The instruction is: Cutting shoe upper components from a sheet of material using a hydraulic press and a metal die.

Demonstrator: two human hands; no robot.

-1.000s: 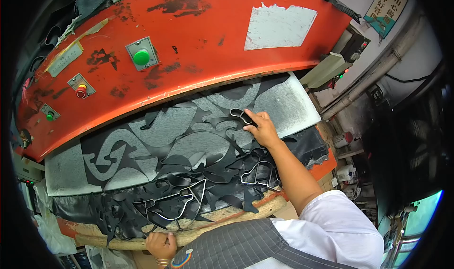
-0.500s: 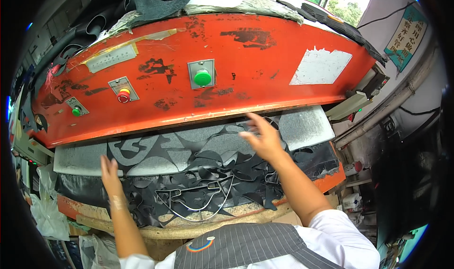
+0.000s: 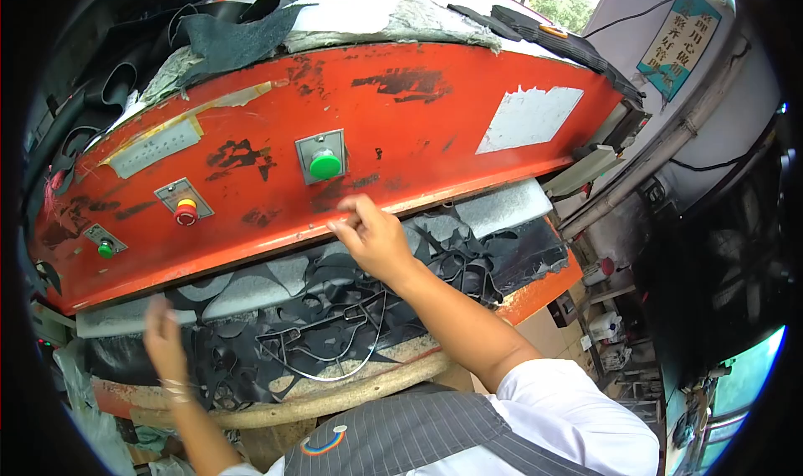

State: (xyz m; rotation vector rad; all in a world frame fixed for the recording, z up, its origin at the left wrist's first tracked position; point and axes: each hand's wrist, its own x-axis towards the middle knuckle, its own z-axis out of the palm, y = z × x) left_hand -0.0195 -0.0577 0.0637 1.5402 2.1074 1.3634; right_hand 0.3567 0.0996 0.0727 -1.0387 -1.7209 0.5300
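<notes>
My right hand (image 3: 375, 240) is raised in front of the red press head, below the large green push button (image 3: 324, 166) and apart from it. Its fingers are loosely bent, with the thumb away from them and nothing held. Slightly blurred, my left hand (image 3: 165, 338) hovers at the left end of the grey pad (image 3: 251, 288), fingers stretched out and empty. Dark leather-like sheet with curved cut-outs lies on the pad, partly hidden by the press head. On the dark scraps (image 3: 314, 321) in front rests a metal cutting die (image 3: 335, 377), a thin curved frame.
The red press head (image 3: 401, 154) spans the bench, carrying a red stop button (image 3: 186, 212) and a small green button (image 3: 105, 248). Dark material (image 3: 234, 41) is heaped on top. A worn pale front rail (image 3: 335, 405) edges the bench. Clutter and a pipe stand at right.
My right hand has moved left and up, from over the pad to in front of the press head. My left hand is lower and farther left. The whole view has turned and shifted.
</notes>
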